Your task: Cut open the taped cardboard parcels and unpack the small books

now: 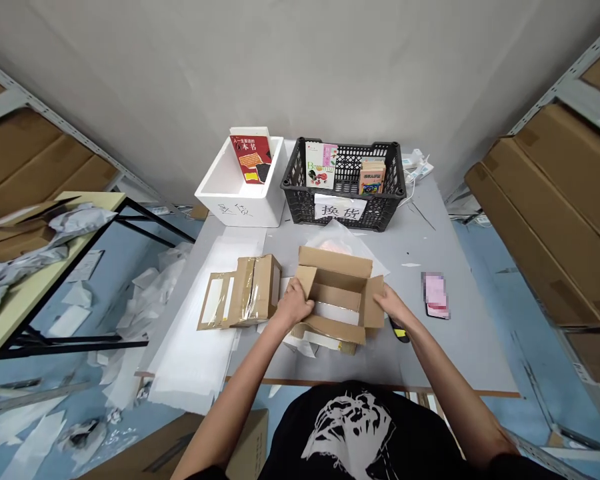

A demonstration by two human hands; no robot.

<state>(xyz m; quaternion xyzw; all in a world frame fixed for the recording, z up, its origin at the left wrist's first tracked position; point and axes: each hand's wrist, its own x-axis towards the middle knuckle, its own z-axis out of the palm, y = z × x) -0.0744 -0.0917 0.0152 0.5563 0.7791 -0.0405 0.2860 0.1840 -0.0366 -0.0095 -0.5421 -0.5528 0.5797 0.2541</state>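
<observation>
Fingers of the left hand, seen from the head camera, grip an open-topped brown cardboard box at its left side, and over on the right, the right hand has the raised right flap pinched. The box sits near the front of the grey worktop, flaps spread, something white lying inside. Just left of it, a brown cardboard box sealed with clear tape, side by side with long white sheets. Behind, a white foam bin holds a red-covered book; next to that, a black plastic crate carries books and a white handwritten paper sign. Off right, a pink-screened phone, partly blurred, lies flat.
</observation>
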